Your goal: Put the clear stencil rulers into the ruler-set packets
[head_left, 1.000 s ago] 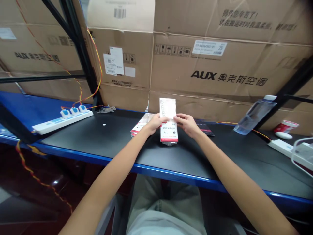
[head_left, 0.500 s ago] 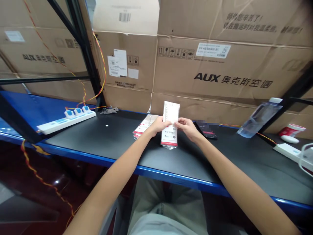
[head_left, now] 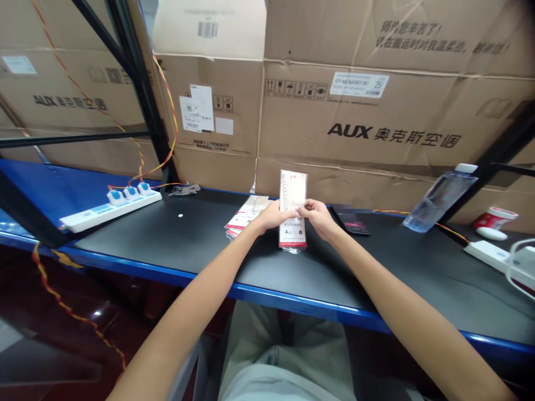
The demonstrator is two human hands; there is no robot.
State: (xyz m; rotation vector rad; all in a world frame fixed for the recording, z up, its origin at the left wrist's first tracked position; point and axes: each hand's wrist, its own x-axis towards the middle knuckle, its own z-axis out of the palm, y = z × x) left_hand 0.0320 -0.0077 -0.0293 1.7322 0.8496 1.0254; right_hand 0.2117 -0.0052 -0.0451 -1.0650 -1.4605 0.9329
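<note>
A narrow white packet with red print and a clear sleeve stands upright over the black bench top. My left hand pinches its left edge at mid height. Opposite it, my right hand pinches the right edge, fingers closed. Just left of my left hand lies a small stack of similar packets flat on the bench.
Large cardboard boxes wall the back of the bench. A white power strip with blue plugs lies at the left. A dark card, a tilted clear water bottle, a red-and-white cup and another white power strip sit at the right.
The packet has shifted slightly right and both hands sit a little closer together on it; the grip is otherwise unchanged.
</note>
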